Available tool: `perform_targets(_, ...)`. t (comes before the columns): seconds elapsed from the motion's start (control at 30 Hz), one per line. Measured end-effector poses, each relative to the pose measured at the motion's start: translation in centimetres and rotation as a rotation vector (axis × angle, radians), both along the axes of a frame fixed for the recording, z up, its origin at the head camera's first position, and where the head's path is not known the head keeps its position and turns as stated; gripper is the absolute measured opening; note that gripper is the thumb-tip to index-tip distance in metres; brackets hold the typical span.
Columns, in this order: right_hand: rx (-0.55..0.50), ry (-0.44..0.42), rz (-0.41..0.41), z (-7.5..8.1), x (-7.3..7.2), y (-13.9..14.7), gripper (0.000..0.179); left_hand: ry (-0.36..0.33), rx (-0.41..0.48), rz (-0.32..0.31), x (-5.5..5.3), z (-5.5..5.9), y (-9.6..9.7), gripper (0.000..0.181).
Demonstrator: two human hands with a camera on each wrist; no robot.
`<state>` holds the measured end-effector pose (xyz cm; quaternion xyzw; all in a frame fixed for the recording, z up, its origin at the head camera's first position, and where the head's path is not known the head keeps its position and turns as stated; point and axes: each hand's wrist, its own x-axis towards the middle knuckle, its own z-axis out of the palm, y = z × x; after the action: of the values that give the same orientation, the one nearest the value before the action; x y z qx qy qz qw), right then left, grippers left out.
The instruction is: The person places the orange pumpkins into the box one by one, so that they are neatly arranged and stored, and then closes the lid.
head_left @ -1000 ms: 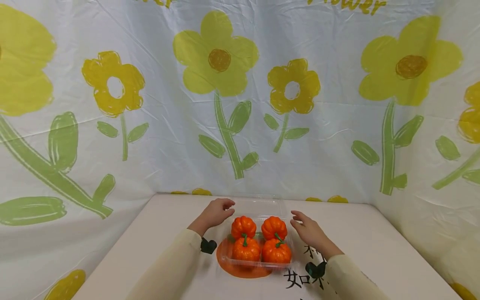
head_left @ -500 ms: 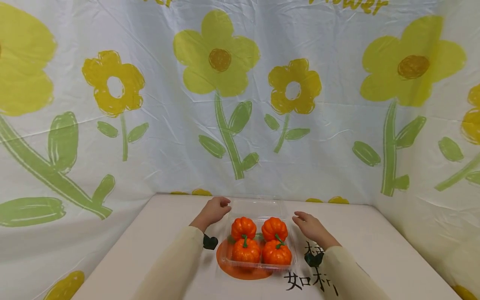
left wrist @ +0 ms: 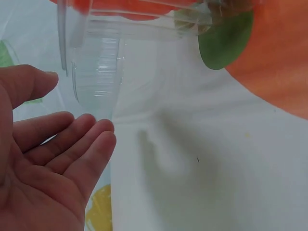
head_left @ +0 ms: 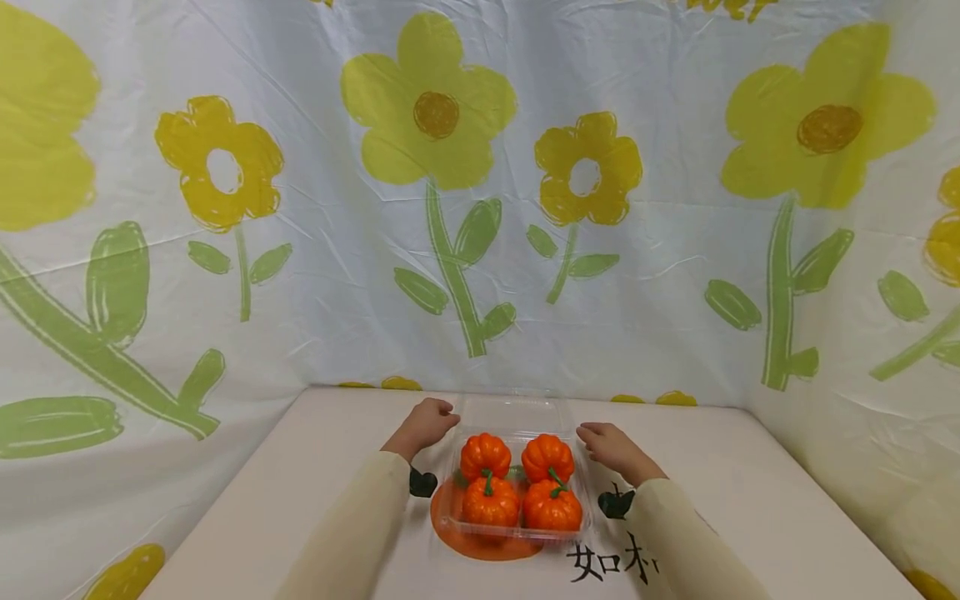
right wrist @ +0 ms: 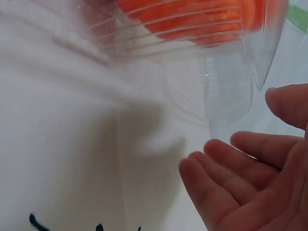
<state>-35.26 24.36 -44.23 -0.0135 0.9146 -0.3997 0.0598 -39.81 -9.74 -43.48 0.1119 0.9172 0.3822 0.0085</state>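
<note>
A clear plastic clamshell box [head_left: 456, 527] stands on the table with its lid [head_left: 517, 412] folded back on the far side. Several small orange pumpkins with green stems sit inside, among them a front left pumpkin [head_left: 491, 502] and a back right pumpkin [head_left: 547, 457]. My left hand [head_left: 425, 425] is beside the box's far left corner, fingers loosely bent and holding nothing. On the opposite side, my right hand [head_left: 617, 450] is near the far right corner, also with nothing in it. Both wrist views show a gap between the fingers and the clear plastic.
Under the box, the pale tabletop [head_left: 300, 500] carries a printed orange circle [head_left: 487, 546] and black lettering [head_left: 600, 562]. A white curtain [head_left: 345, 333] with yellow flowers rises behind the table and along both sides.
My left hand has drawn slightly left, away from the lid. My right hand first shifted a little outward, then came back in toward the box. The pumpkins and box stay in place.
</note>
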Motion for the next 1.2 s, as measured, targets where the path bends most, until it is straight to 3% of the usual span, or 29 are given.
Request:
perform_targets(0.2, -0.066, 0.002, 0.017, -0.2, -0.5, -0.5, 0.05, -0.015, -0.035, 0.003, 0.0, -0.2, 0.1, 0.045)
perform_targets(0.47, -0.066, 0.014, 0.024, -0.2, -0.4, -0.9, 0.051, -0.024, -0.027, 0.003, 0.0, -0.4, 0.5, 0.044)
perform_targets(0.93, -0.058, 0.025, 0.008, -0.3, -0.1, -0.8, 0.052, -0.033, 0.085, 0.031, 0.3, -0.4, 0.6, 0.04)
perform_targets(1.2, -0.078, 0.042, 0.018, 0.0, 0.5, -0.8, 0.054, 0.005, 0.114, 0.024, 0.7, -0.3, 0.6, 0.04)
